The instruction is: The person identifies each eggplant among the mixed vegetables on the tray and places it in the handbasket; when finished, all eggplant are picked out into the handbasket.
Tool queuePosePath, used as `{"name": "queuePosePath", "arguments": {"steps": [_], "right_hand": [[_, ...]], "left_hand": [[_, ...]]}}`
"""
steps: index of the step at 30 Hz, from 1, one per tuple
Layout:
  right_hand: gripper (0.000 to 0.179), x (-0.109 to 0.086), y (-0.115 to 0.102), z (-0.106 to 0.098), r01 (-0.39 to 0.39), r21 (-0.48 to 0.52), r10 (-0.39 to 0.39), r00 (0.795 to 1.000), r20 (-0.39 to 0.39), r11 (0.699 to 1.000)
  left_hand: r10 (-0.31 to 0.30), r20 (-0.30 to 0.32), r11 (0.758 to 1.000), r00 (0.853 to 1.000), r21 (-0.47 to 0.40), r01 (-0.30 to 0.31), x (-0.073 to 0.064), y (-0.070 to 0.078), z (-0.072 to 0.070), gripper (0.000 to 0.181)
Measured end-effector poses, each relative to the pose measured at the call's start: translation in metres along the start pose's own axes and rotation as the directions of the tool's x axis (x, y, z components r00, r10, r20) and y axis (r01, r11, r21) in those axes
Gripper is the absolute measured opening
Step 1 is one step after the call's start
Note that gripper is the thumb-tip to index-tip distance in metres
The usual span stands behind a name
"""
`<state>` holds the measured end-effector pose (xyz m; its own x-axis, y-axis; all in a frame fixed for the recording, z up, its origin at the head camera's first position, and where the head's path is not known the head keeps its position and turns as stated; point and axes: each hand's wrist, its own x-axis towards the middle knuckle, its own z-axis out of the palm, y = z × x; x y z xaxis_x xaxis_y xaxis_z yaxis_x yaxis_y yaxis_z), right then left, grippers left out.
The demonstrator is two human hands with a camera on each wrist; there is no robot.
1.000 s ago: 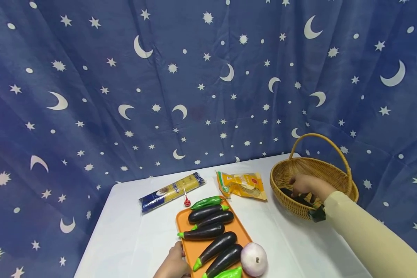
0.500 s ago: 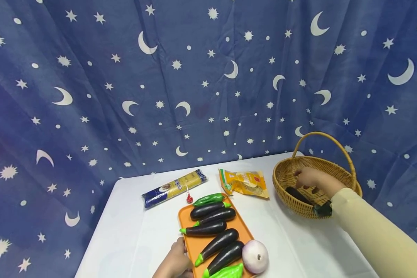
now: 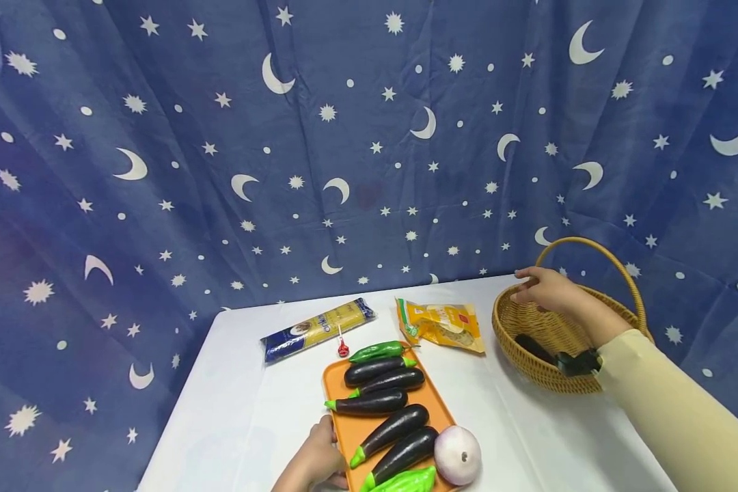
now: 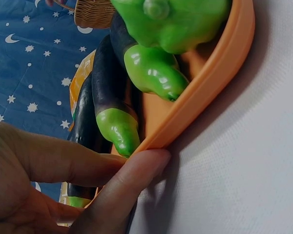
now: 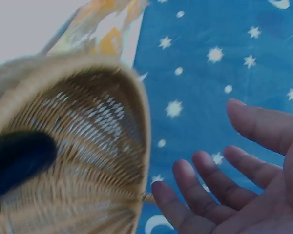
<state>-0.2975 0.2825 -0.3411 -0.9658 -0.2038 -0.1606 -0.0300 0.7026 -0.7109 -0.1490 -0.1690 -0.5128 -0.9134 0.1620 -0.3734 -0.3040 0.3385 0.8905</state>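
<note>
My left hand (image 3: 317,454) pinches the left rim of an orange tray (image 3: 433,389), thumb outside and fingers on the inner side in the left wrist view. Several dark eggplants (image 3: 393,424) with green stem ends lie across the tray. A green chili pepper (image 3: 378,351) is at its far end, a light green pepper (image 3: 408,480) at its near end, and a white-purple onion (image 3: 458,455) by its right edge. Above the wicker basket (image 3: 529,365) hovers my right hand (image 3: 547,292), fingers spread and holding nothing. One eggplant (image 5: 22,158) lies inside that basket.
Behind the tray lie a blue and yellow pasta packet (image 3: 318,331), a red lollipop (image 3: 342,349) and an orange snack bag (image 3: 444,325) on the white table (image 3: 240,403). The basket's handle (image 3: 627,277) arches up beside my right arm. A starry blue curtain hangs behind.
My right hand has let go of the eggplant inside the basket and risen above it, fingers opening. The left hand keeps its hold on the tray. The head view has shifted slightly.
</note>
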Motion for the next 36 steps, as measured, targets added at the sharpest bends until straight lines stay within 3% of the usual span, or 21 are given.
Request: {"name": "queuePosePath", "arguments": {"steps": [9,16,19,23,36], "right_hand": [[0.069,-0.001,-0.035,0.027,0.091,0.048,-0.090,0.995,-0.033,0.995],[0.063,-0.009,-0.066,0.053,0.205,0.014,-0.205,0.979,-0.002,0.979],[0.060,-0.012,-0.078,0.063,0.237,0.055,-0.238,0.971,0.018,0.970],[0.057,-0.016,-0.089,0.079,0.269,0.096,-0.274,0.961,0.037,0.958],[0.052,-0.024,-0.107,0.131,0.401,0.020,-0.401,0.910,0.103,0.916]], "left_hand": [[0.010,-0.023,1.000,1.000,0.015,-0.010,-0.001,-0.002,0.001,0.081],[0.030,-0.006,1.000,1.000,-0.007,-0.030,-0.003,-0.005,0.000,0.081],[0.035,-0.010,0.999,0.999,-0.005,-0.035,-0.002,-0.004,0.000,0.079],[0.027,-0.023,1.000,0.999,0.006,-0.027,-0.002,-0.002,-0.001,0.080],[0.022,-0.036,0.999,0.999,0.042,-0.020,-0.003,-0.001,-0.005,0.084]]}}
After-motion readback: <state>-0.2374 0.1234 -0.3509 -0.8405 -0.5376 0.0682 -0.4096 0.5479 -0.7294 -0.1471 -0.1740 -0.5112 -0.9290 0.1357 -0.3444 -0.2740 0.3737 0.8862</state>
